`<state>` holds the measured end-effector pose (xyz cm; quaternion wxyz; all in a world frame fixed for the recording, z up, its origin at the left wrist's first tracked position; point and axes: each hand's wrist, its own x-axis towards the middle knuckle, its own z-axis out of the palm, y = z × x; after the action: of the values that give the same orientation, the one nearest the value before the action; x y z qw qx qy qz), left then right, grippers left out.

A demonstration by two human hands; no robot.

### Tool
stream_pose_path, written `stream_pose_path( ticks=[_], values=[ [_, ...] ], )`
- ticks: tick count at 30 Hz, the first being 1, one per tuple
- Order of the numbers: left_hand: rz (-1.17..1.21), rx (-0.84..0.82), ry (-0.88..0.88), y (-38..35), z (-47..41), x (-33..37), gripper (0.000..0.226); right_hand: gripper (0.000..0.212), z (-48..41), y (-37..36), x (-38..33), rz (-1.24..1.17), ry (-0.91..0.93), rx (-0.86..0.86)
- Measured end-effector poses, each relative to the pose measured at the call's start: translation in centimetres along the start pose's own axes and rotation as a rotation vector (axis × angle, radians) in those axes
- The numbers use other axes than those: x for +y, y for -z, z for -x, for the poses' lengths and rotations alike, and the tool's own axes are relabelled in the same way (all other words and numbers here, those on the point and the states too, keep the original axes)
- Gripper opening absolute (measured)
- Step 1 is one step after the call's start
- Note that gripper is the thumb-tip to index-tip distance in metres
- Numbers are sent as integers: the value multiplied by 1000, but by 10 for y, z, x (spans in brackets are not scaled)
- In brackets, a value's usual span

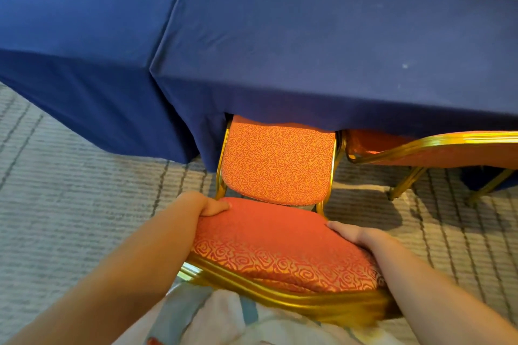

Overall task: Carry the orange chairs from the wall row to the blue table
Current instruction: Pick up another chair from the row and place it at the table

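An orange patterned chair (277, 168) with a gold frame stands in front of me, its seat partly tucked under the blue-clothed table (322, 45). I grip the padded top of its backrest from both sides. My left hand (208, 204) clasps the left corner and my right hand (350, 234) clasps the right corner. The front of the seat is hidden under the tablecloth. A second orange chair (437, 152) sits at the same table just to the right, its backrest reaching the frame's right edge.
Another blue-clothed table (78, 45) butts against the first on the left, its cloth hanging to the floor. Grey striped carpet (70, 204) covers the floor around the chairs. My light clothing shows at the bottom.
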<state>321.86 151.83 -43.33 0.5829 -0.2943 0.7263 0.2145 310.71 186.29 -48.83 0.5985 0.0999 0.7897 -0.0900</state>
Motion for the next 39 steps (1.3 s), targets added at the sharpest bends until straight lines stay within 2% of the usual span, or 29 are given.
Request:
stream_pose_path(
  ticks=[5,12,18,21,23,25,31,35,37,39],
  values=[
    [-52,9,-13,26,-18,11,85,69,-3,20,-11,14,-28,-45],
    [76,-22,-30,80,-45,54,85,69,-31,100,-53,8,-53,-74],
    [64,65,17,134,-79,82,117,74,-60,167,-88,47,-75,-82],
    [-16,137,36,157,-74,102,89,70,-68,188,-104,82,-15,-10],
    [-2,104,1,175,-75,114,74,65,-74,200,-113,81,19,5],
    [27,38,-17,185,-80,121,68,65,-77,206,-118,80,40,-11],
    [100,-24,8,207,-93,133,73,100,-156,229,-103,141,116,11],
    [111,65,-56,211,-133,117,102,113,-176,236,-102,140,48,-28],
    [91,87,-41,214,-131,117,99,113,-167,238,-111,125,8,-55],
    [68,88,-44,220,-112,125,81,96,-132,241,-133,106,-22,-36]
  ],
)
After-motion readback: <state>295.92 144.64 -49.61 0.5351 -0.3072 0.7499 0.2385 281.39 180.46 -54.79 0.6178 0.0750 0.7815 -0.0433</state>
